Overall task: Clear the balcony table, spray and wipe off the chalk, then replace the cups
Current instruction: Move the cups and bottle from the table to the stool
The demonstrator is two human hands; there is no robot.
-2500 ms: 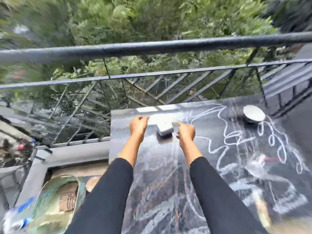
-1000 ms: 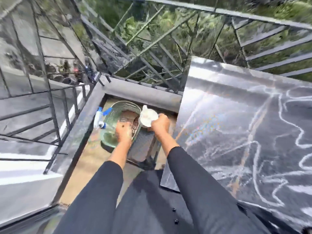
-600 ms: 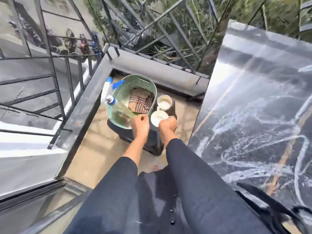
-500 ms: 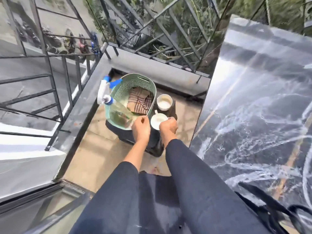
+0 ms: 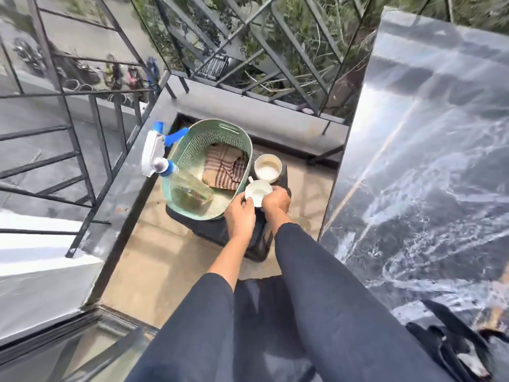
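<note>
I'm on the clearing step, parking cups. I hold a white cup (image 5: 258,191) at the dark stool (image 5: 220,230), just right of the green basket (image 5: 220,128) at its near end. The other cup (image 5: 267,169) stands just beyond it, also beside the basket. My left hand (image 5: 239,214) curls its fingers on the cup's left rim and my right hand (image 5: 276,201) wraps its right wall. I can't quite tell whether its base already rests on the stool. Next, I'd judge: let go gently, then take the spray bottle (image 5: 190,187) propped at the basket's left, by the striped cloth (image 5: 224,172). The chalked table (image 5: 427,166) lies well right of the basket.
</note>
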